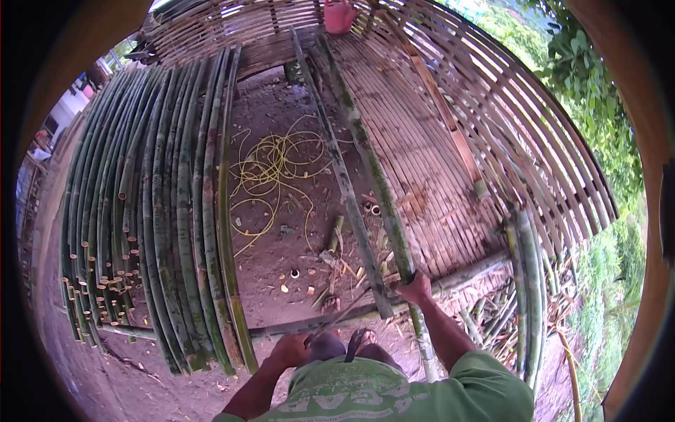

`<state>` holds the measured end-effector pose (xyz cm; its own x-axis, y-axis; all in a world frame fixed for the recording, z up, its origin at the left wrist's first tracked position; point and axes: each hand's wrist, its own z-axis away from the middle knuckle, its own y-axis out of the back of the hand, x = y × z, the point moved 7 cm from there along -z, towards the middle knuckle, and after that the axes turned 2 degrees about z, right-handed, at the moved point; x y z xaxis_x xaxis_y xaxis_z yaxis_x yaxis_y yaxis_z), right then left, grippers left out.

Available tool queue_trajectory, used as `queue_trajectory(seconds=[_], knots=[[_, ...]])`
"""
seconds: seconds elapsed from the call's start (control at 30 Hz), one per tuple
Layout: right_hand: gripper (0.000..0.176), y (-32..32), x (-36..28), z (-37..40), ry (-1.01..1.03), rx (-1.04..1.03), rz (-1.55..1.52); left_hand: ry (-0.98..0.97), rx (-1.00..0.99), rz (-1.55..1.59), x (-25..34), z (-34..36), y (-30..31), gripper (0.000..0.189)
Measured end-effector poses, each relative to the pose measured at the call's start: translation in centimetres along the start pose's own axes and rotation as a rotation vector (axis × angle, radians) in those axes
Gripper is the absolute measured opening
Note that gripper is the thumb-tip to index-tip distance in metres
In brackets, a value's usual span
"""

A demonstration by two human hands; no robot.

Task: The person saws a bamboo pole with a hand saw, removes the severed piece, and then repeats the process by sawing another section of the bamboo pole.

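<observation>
My right hand (416, 288) is closed round a long mossy green bamboo pole (380, 183), which runs from the top of the view down past my right side. A flatter grey-green pole (344, 183) lies just left of it. Near my knee, my left hand (290, 350) is closed at a small dark thing, mostly hidden by the fingers. A thin dark strip (344, 309) slants up and right from near that hand, perhaps a blade. Both poles cross above a horizontal bamboo beam (316, 323) in front of my legs.
Many cut green bamboo poles (169, 197) lie side by side at the left. A tangled yellow hose (278, 165) is on the dirt. At the right are a slatted bamboo floor (401, 133) and fence (506, 98). A red bucket (339, 17) stands at the top.
</observation>
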<state>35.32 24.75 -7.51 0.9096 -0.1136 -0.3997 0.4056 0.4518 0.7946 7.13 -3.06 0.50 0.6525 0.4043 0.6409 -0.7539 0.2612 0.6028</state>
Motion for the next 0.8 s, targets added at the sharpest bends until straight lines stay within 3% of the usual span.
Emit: queue_trajectory(seconds=[0.07, 0.1, 0.17, 0.2, 0.23, 0.33, 0.4, 0.5, 0.67, 0.8], knots=[[0.060, 1.4, -5.1, -4.7, 0.050, 0.015, 0.069, 0.044, -0.023, 0.035, -1.1, 0.2, 0.7, 0.022], [0.066, 1.3, -7.2, -9.4, 0.042, 0.014, 0.128, 0.037, -0.011, 0.005, -2.0, 0.2, 0.8, 0.031], [0.059, 6.3, -17.2, -15.5, 0.162, 0.133, -0.048, 0.088, -0.047, 0.028, -2.4, 0.4, 1.5, 0.032], [0.067, 10.3, -21.9, -16.3, 0.241, 0.395, -0.270, 0.097, -0.049, 0.061, -2.2, 0.3, 2.0, 0.032], [0.083, 12.6, -24.8, -18.8, 0.405, 0.476, -0.399, 0.077, -0.024, 0.064, -1.9, -0.1, 2.3, 0.030], [0.097, 13.8, -27.6, -16.8, 0.439, 0.570, -0.014, 0.060, 0.032, 0.050, -2.2, -0.3, 3.4, 0.028], [0.110, 9.9, -23.9, -14.6, 0.214, 0.193, 0.110, 0.080, 0.038, 0.030, -2.9, -0.4, 3.2, 0.028], [0.125, 1.9, -15.4, -10.9, 0.130, -0.007, 0.320, 0.066, 0.057, 0.041, -3.3, -0.7, 3.1, 0.028], [0.108, -2.1, -5.8, -4.9, 0.143, 0.012, 0.198, 0.092, -0.016, -0.004, -3.1, -1.0, 3.3, 0.027], [0.095, -3.9, 1.2, 0.3, 0.033, -0.065, 0.168, 0.097, -0.059, -0.041, -2.0, -1.2, 3.6, 0.028]])
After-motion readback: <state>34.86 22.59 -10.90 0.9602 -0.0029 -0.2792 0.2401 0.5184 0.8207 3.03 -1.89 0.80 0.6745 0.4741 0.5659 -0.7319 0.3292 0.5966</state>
